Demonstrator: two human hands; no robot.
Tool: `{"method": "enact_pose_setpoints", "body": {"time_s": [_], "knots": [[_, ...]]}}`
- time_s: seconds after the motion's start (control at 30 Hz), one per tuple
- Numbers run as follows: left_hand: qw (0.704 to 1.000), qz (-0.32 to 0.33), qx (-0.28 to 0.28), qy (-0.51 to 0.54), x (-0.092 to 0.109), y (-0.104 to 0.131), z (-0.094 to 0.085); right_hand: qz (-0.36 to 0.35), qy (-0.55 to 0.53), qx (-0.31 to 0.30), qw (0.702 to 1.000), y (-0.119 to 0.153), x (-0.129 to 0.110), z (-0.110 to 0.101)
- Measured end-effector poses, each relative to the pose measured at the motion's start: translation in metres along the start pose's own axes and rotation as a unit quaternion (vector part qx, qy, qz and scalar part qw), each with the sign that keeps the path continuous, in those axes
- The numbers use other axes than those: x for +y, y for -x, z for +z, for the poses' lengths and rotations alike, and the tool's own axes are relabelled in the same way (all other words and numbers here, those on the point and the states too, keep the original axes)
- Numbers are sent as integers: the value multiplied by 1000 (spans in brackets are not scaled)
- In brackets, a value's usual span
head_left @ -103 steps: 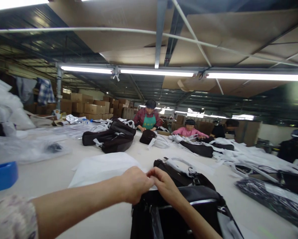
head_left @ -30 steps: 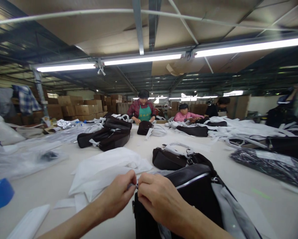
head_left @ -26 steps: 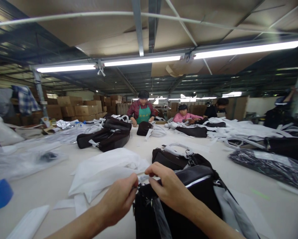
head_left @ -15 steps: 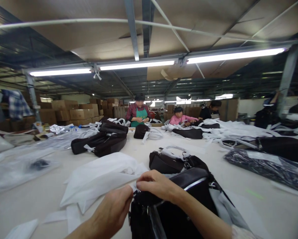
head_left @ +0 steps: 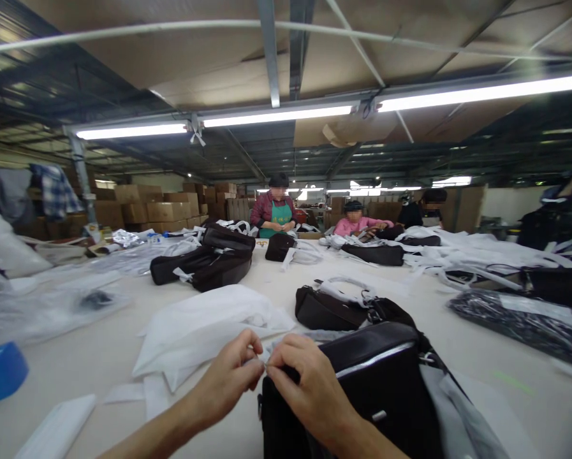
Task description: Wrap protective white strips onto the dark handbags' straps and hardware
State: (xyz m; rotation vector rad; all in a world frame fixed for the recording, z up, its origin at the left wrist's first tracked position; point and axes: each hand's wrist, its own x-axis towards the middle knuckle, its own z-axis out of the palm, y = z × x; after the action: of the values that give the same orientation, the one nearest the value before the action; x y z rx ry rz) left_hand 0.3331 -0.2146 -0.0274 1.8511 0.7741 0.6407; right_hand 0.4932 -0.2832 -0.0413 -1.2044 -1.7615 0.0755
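A black bag with a silver zipper lies on the white table right in front of me. My left hand is just off the bag's left end, its thumb and forefinger pinched. Touching its fingertips, my right hand pinches too, over the bag's upper left corner. Whatever small thing sits between the fingertips is too tiny to make out. Beyond the hands lies a white wrapping bag. Behind the black bag rests a smaller black bag with a white-wrapped handle.
A blue container and a white strip lie at the left. More black bags sit farther back, and a plastic-wrapped dark bundle at the right. Across the table are a person in a green apron and other people.
The view has turned slightly left, bringing the blue container further in. My right hand has come down nearer to me, its thumb now showing, and my left fingers have lifted slightly.
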Motion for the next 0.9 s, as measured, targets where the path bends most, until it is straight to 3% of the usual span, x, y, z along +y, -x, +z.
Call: {"method": "enact_pose_setpoints", "body": {"time_s": [0.13,0.27,0.37,0.47,0.5,0.53,0.6,0.67,0.7,0.8,0.9], "knots": [[989,-107,-66,83,-3,-7,-7,-112,128,16,985,11,1,17],[982,-145,-105,57,3,-10,-19,-185,216,14,959,16,-1,29],[986,-119,-115,10,15,-7,-26,-171,165,-12,971,18,-5,24],[982,25,-94,-165,18,-1,-25,-64,19,-21,998,14,-4,9],[957,99,-74,-264,16,1,-24,-19,-16,-14,1000,10,-2,4],[910,182,-46,-370,11,2,-22,20,-38,-9,999,5,0,-1],[780,335,18,-528,1,4,-17,75,-51,-26,996,-6,4,-8],[675,448,75,-581,-8,4,-14,109,-63,-93,988,-18,6,-13],[648,486,95,-579,-11,5,-14,121,-74,-132,981,-24,6,-15],[633,535,123,-546,-16,5,-15,179,-156,-217,947,-37,2,-19],[644,548,109,-522,-21,5,-18,245,-282,-231,899,-42,-1,-20]]}}
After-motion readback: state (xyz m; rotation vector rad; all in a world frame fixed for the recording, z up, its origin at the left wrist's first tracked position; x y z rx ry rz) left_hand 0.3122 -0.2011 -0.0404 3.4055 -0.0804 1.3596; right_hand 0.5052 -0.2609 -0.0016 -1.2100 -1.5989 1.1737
